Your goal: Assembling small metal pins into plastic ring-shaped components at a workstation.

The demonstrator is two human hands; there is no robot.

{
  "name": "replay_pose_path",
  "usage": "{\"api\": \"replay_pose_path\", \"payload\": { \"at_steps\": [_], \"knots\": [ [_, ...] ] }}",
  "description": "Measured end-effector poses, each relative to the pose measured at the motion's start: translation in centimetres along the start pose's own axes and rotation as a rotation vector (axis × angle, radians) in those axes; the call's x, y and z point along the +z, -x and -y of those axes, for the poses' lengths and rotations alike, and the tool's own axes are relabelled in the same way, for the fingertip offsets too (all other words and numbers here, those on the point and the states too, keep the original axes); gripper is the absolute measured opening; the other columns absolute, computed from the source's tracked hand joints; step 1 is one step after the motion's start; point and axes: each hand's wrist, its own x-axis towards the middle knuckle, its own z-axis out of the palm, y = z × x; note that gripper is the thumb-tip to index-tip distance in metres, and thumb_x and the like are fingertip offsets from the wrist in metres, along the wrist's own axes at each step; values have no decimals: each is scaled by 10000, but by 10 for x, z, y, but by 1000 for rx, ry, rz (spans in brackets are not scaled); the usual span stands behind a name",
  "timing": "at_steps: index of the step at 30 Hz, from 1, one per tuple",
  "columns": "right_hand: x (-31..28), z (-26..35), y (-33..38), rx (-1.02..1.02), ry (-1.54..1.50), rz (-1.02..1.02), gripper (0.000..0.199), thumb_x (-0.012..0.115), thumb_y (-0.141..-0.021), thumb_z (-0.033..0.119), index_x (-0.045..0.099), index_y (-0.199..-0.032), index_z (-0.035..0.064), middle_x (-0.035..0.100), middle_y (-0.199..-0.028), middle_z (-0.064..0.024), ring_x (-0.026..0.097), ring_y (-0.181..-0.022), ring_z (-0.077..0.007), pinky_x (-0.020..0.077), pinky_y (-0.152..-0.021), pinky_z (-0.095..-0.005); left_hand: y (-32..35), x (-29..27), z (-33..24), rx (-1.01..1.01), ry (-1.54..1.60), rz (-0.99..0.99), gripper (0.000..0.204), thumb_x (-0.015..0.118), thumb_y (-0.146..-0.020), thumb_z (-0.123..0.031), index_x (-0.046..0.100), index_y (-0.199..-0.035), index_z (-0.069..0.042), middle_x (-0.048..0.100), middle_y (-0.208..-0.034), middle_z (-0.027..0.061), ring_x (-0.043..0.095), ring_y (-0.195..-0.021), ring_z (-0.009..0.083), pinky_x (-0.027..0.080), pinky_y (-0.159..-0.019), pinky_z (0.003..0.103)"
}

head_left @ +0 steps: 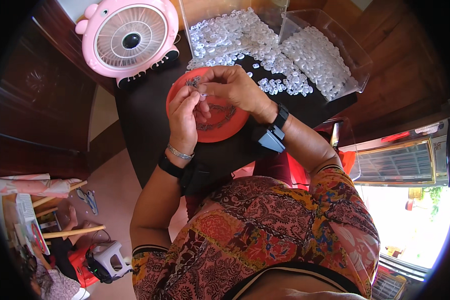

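Observation:
Over an orange-red round dish [240, 122], both hands meet with fingertips pinched close together. Between the thumb and fingers of my left hand [185, 116] is a small white plastic piece [203, 95], only partly visible. My right hand [240, 89] is closed in a pinch right beside it; what its fingertips hold is too small to make out. Small grey metal pieces [217, 120] lie in the dish below, some hidden behind the hands.
Loose white plastic pieces [280, 82] spill across the dark table [145, 125] from a clear bin [357, 67] and another clear container [185, 22]. A pink fan [130, 40] stands at the far left. Another person [55, 282] sits at the lower left.

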Motion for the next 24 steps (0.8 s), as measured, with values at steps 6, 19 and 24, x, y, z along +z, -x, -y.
{"api": "replay_pose_path", "payload": {
  "at_steps": [6, 19, 24],
  "knots": [
    [4, 2, 8, 41, -157, 38, 102, 642, -860, 92, 627, -901, 0, 637, -787, -21, 571, -706, -62, 464, -664, -204, 0, 5, -3, 4, 58, -30, 212, 460, -911, -231, 554, -817, -66, 539, -626, 13, 499, -511, 85, 362, -456, 189],
    [3, 7, 9, 93, 15, -17, 143, 649, -828, 116, 627, -873, -19, 634, -779, -28, 560, -694, -67, 456, -628, -207, 0, -1, -4, 47, -60, -3, 215, 455, -912, -225, 549, -838, -46, 555, -696, 33, 527, -574, 114, 390, -510, 218],
    [2, 4, 7, 38, 168, -32, 158, 634, -837, 129, 628, -894, -17, 621, -787, -2, 552, -727, -51, 449, -650, -199, -1, 5, -4, 110, -61, -36, 203, 486, -898, -200, 546, -785, -43, 539, -625, 22, 499, -515, 91, 366, -458, 201]
  ]
}}
